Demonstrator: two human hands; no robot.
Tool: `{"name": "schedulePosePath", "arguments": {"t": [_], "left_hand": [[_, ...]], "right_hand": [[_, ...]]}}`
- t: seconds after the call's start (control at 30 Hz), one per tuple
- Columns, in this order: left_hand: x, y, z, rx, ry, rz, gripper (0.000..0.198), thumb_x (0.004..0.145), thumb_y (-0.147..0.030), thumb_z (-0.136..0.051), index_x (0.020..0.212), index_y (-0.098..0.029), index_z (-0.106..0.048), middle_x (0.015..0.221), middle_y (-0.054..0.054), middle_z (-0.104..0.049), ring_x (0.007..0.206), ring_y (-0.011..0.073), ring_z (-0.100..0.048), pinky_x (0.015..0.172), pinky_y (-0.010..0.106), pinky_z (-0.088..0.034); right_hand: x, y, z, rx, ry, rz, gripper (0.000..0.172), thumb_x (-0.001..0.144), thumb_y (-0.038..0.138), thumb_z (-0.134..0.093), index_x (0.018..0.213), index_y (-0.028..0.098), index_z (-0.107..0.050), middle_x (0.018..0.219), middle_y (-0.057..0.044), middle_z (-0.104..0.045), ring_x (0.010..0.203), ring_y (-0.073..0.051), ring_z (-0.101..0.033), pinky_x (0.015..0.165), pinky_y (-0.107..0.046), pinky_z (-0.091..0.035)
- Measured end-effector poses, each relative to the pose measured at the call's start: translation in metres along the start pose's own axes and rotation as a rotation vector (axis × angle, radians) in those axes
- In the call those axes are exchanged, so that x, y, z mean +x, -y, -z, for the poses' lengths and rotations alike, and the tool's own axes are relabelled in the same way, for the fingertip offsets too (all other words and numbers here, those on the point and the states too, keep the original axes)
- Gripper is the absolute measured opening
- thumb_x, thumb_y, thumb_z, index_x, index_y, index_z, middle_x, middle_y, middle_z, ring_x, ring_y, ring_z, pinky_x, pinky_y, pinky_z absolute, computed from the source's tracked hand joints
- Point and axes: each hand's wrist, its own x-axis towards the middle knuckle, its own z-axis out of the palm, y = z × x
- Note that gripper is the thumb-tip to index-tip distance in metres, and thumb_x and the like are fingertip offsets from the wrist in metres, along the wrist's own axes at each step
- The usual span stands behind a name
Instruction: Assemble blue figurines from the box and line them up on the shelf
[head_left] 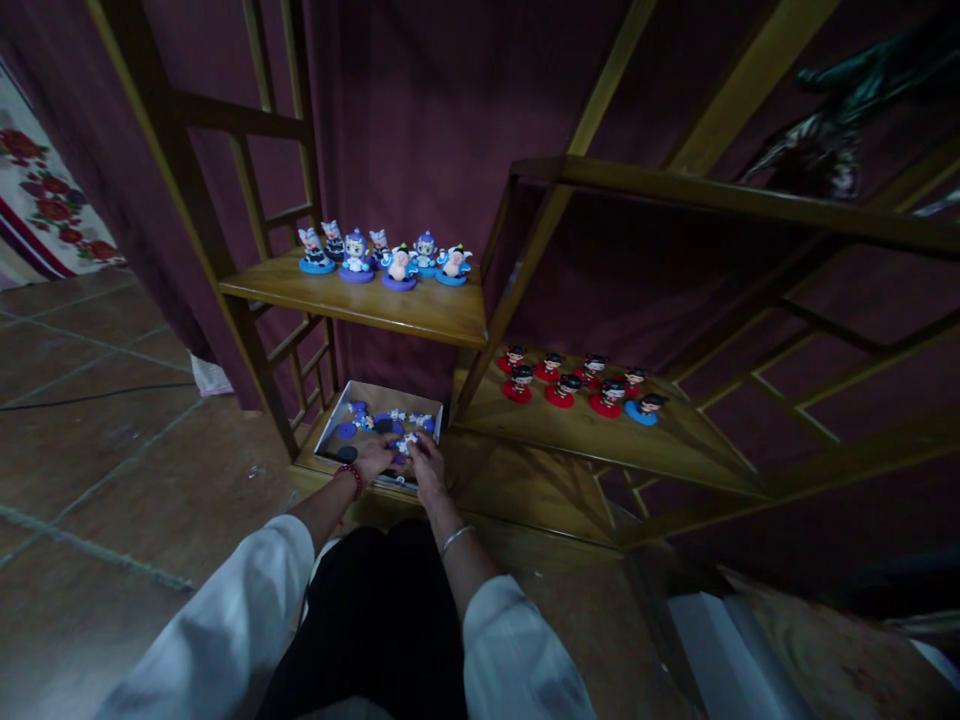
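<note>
Both of my hands meet over the near side of a shallow white box (330, 437) on the lowest shelf. Between them is a small white-and-purple figurine (407, 444). My right hand (428, 466) pinches it from the right, and my left hand (375, 459), with a red bead bracelet at the wrist, closes on it from the left. Inside the box lie several more purple-and-white figurines (420, 421), a purple round base (346, 431) and a dark round disc (347, 454). My fingers partly cover the held figurine.
Several figurines on blue and purple bases (356, 258) stand on the upper left wooden shelf (360, 308). Red-based figurines (561, 390) and one blue-based figurine (646, 408) line the right shelf (675, 455). Slanted wooden posts (517, 290) frame the shelves. A dark curtain (427, 120) hangs behind.
</note>
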Motion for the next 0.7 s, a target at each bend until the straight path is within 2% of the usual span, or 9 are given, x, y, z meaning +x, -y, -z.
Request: {"name": "schedulePosePath", "arguments": {"t": [0.07,0.2,0.37,0.53,0.7], "left_hand": [[-0.006,-0.002,0.001,-0.181,0.026,0.035,0.040,0.077,-0.003,-0.040,0.116,-0.013,-0.047,0.101,0.008,-0.062,0.080,0.0116,-0.063,0.072,0.023,-0.051],[-0.018,-0.003,0.002,-0.304,0.062,0.032,0.049,0.072,0.004,-0.039,0.118,-0.013,-0.047,0.095,0.007,-0.064,0.080,0.0128,-0.064,0.076,0.026,-0.051],[-0.029,-0.001,0.000,-0.454,0.095,0.002,0.056,0.068,0.011,-0.037,0.116,-0.016,-0.050,0.102,0.005,-0.062,0.087,0.0131,-0.063,0.082,0.028,-0.050],[-0.038,0.003,-0.002,-0.619,0.135,-0.054,0.057,0.069,0.011,-0.037,0.118,-0.015,-0.047,0.108,0.007,-0.060,0.095,0.0151,-0.060,0.087,0.031,-0.048],[-0.049,0.006,-0.002,-0.663,0.134,-0.067,0.052,0.072,0.008,-0.041,0.117,-0.016,-0.048,0.105,0.006,-0.061,0.096,0.0155,-0.060,0.089,0.032,-0.048]], "right_hand": [[-0.002,0.002,0.000,-0.018,0.027,0.018,0.042,0.056,0.030,-0.063,0.097,0.017,-0.062,0.087,-0.002,-0.066,0.064,-0.012,-0.059,0.054,-0.020,-0.048],[-0.005,0.007,0.003,-0.041,0.067,0.076,0.040,0.058,0.030,-0.063,0.096,0.018,-0.062,0.083,-0.001,-0.066,0.065,-0.012,-0.059,0.054,-0.020,-0.048],[-0.011,0.012,0.008,-0.068,0.106,0.100,0.041,0.057,0.031,-0.063,0.097,0.018,-0.062,0.088,-0.002,-0.066,0.069,-0.013,-0.059,0.056,-0.020,-0.047],[-0.018,0.018,0.011,-0.051,0.127,0.109,0.043,0.057,0.032,-0.063,0.098,0.018,-0.061,0.093,-0.003,-0.065,0.076,-0.014,-0.059,0.058,-0.021,-0.047],[-0.023,0.022,0.014,-0.032,0.157,0.117,0.042,0.056,0.031,-0.065,0.096,0.017,-0.061,0.087,-0.002,-0.066,0.074,-0.014,-0.059,0.060,-0.022,-0.047]]}}
